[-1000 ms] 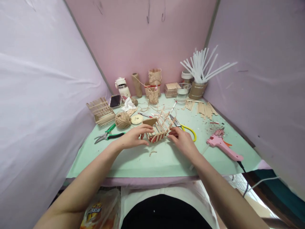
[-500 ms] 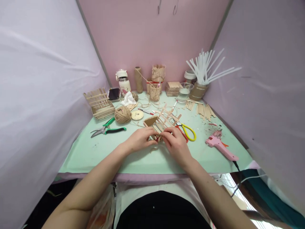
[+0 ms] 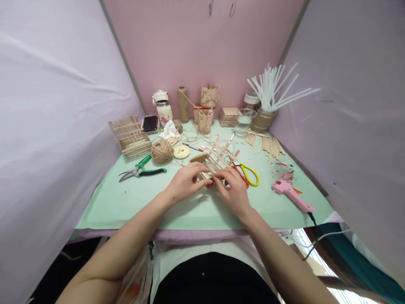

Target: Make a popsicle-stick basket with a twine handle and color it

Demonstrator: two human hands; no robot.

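Both hands meet at the near side of a small craft-stick basket [image 3: 218,157] with a lattice of sticks at its back and a brown cardboard-like side. My left hand [image 3: 189,180] curls round the near left corner, thumb and fingers closed on it. With fingertips pinched at the near edge, my right hand [image 3: 231,185] touches the basket close to the left thumb. Whether a small piece sits between the right fingertips is hidden. Scissors [image 3: 249,174] with red and yellow handles lie just right of the basket. A small tan scrap [image 3: 203,197] lies on the table below the hands.
On the left are pruning shears [image 3: 141,172], a twine ball [image 3: 162,151] and another stick basket [image 3: 134,141]. To the right lie a pink glue gun [image 3: 292,193] with its cord and loose craft sticks [image 3: 272,145]. A water cup [image 3: 244,122] and glue sticks [image 3: 270,90] stand behind.
The basket has tipped slightly between my hands. My left thumb has come in closer to the right fingertips, and the left hand sits a little higher and more curled.
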